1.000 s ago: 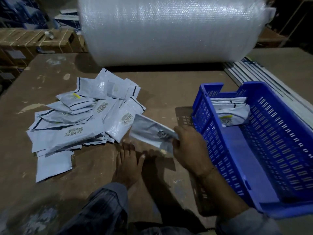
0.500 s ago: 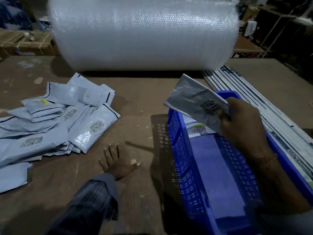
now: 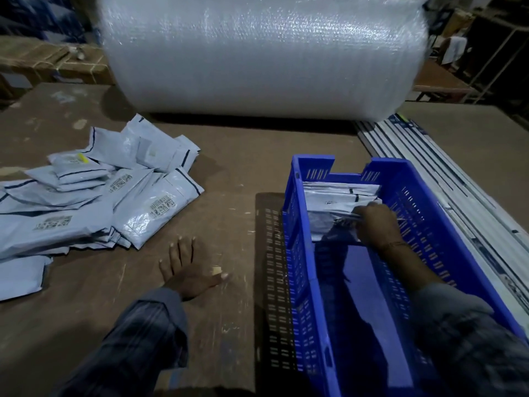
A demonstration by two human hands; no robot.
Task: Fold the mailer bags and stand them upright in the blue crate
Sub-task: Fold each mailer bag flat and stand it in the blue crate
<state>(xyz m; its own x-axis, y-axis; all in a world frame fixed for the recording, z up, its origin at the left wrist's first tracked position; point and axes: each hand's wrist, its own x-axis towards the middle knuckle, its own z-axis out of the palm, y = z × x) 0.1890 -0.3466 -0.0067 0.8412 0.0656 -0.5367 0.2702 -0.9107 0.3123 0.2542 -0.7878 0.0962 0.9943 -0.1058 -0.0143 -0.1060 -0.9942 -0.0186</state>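
While the left hand (image 3: 191,272) is laid flat on the brown table (image 3: 237,156) with its fingers spread and nothing held, the right hand (image 3: 376,224) is reached down inside the blue crate (image 3: 297,253). A folded mailer bag (image 3: 326,222) is gripped at its top edge by the curled fingers of that hand and is held upright against the standing bags (image 3: 340,191) already lined up at the crate's far end. The near part of the crate floor is seen bare and in shadow. To the left, well apart from the crate, a loose pile of mailer bags (image 3: 94,202) is spread flat on the table, several with printed barcode labels turned up. Beyond the crate, long white strips (image 3: 446,179) are laid along the table's right side. Farthest back, a large roll of bubble wrap (image 3: 263,53) is lain across the table, with cardboard boxes (image 3: 43,61) seen behind it at the left.
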